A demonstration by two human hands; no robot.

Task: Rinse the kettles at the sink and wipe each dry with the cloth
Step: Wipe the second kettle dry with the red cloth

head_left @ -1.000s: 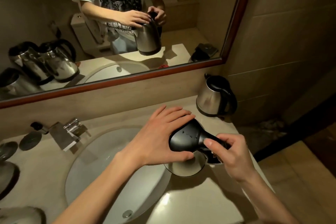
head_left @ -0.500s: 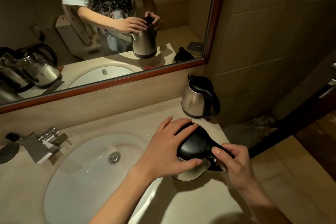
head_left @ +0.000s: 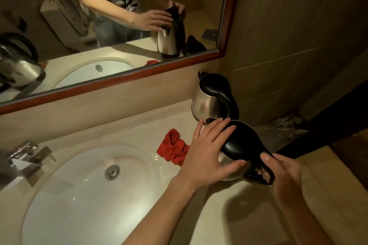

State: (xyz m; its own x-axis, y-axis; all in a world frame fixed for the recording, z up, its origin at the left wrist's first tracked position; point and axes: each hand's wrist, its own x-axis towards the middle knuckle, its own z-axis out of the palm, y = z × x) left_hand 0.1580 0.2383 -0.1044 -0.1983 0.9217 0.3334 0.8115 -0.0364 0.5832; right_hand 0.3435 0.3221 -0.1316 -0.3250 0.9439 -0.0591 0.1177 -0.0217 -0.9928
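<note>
A: Kettles [head_left: 237, 151], head view: count two on the counter [head_left: 123, 131] itself. The near one stands at 3 o'clock from the sink [head_left: 79, 185]; the second kettle [head_left: 211, 99] stands just behind it at 1 o'clock, against the wall, black handle toward the right. A third kettle shape shows only in the mirror [head_left: 119, 26] at far left; I cannot tell how many stand there.

B: Cloths?

A: One red cloth [head_left: 174, 148], crumpled, on the counter between the sink rim and the near kettle, at 2 o'clock from the drain [head_left: 112, 171]. One faucet [head_left: 25, 157] at 9 o'clock.

B: Hands?

A: Two. Left hand [head_left: 209, 151] lies spread over the near kettle's black lid, fingers straight and fanned, thumb against the steel side. Right hand [head_left: 278, 169] curls round the black handle, thumb on top, fingertips showing through the loop.

B: Difference from half a second ago?

A: Kettle now farther right, off the sink rim and fully on the counter, close in front of the second kettle. Left hand's fingers lie flatter, less wrapped over the lid. Grip on the handle unchanged. The red cloth, earlier hidden from direct view, is now exposed. Camera has swung down and left: more basin visible, less of the mirror's top.
</note>
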